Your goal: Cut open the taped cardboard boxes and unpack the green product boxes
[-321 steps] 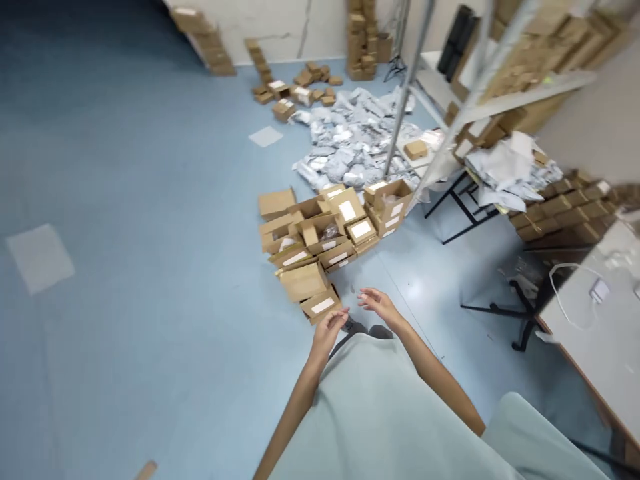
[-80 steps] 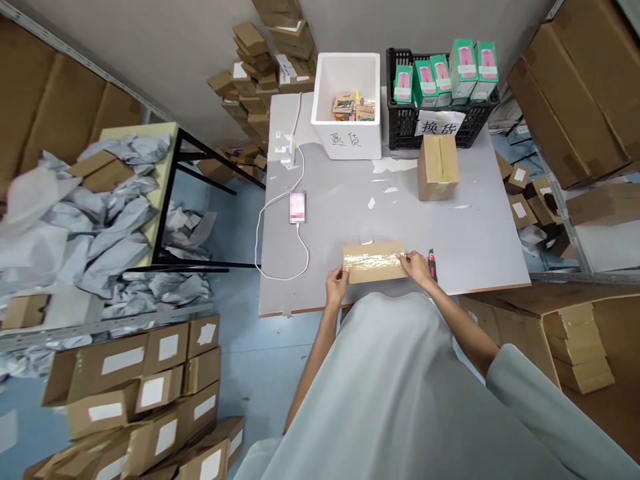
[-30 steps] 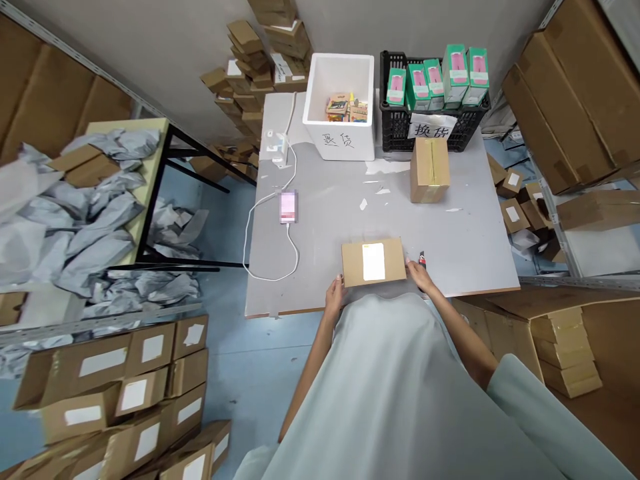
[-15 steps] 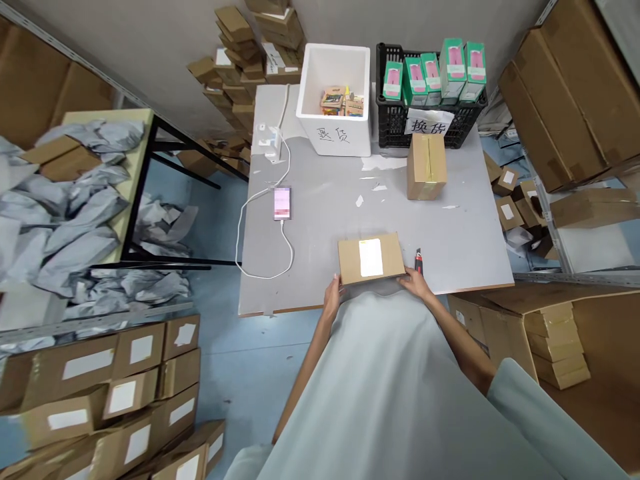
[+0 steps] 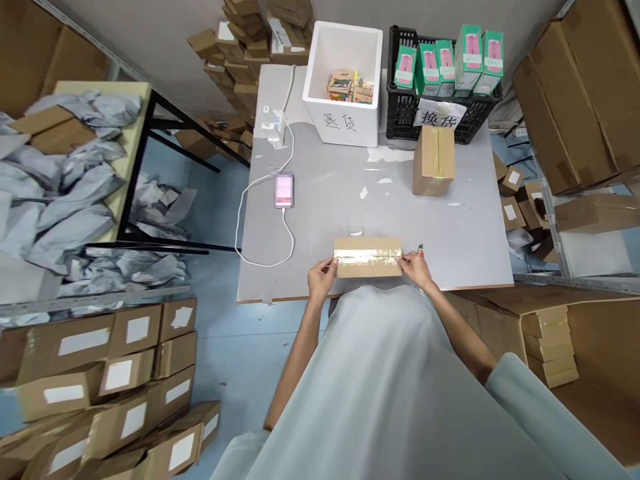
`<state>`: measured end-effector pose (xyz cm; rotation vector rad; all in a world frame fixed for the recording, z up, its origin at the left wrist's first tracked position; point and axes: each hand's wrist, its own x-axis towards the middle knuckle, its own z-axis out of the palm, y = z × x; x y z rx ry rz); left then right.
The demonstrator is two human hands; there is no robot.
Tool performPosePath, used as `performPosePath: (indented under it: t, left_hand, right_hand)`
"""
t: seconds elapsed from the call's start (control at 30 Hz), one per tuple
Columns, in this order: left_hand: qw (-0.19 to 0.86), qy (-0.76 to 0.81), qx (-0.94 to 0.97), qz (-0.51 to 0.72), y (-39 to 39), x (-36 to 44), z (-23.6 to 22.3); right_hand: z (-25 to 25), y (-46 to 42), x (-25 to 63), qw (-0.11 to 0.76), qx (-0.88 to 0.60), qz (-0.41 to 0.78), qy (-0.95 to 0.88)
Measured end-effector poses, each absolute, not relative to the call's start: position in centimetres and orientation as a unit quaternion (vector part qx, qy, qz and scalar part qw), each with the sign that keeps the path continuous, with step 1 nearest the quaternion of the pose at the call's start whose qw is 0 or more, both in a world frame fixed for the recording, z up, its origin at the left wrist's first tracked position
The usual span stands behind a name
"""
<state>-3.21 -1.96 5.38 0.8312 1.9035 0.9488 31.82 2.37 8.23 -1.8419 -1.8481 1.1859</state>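
A brown cardboard box is at the front edge of the grey table, with a shiny strip of clear tape running along its upward face. My left hand grips its left end between thumb and fingers. At the opposite end, my right hand pinches the box's right side. Just behind the right hand lies a utility knife, mostly covered by that hand; its blade tip and a bit of red show. The white label seen on the box earlier is out of sight.
Behind stand a white foam bin with small packs, a black crate of green-and-pink boxes, and a taped carton. A phone with a white cable lies left on the table. A big open carton stands right.
The box has been turned over: its labelled face was up, now the taped face is. Both hands have shifted up onto its ends, and the right one now covers most of the knife.
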Motion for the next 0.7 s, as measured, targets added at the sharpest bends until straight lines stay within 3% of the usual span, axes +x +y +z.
performPosePath:
  t: [0.17,0.4,0.7]
  left_hand:
    - [0.445,0.758,0.298,0.372,-2.3,-3.3,4.0]
    - [0.488,0.745,0.257,0.375,-3.9,-3.6,2.6]
    - [0.538,0.73,0.292,0.305,-4.1,-2.9,0.7]
  right_hand:
    - [6.8,2.3,31.7,0.126,-0.637,0.42,-0.634]
    - [4.2,1.1,33.7,0.194,-0.637,0.514,-0.541]
    - [2.2,-1.2,33.5,0.103,-0.628,0.537,-0.554]
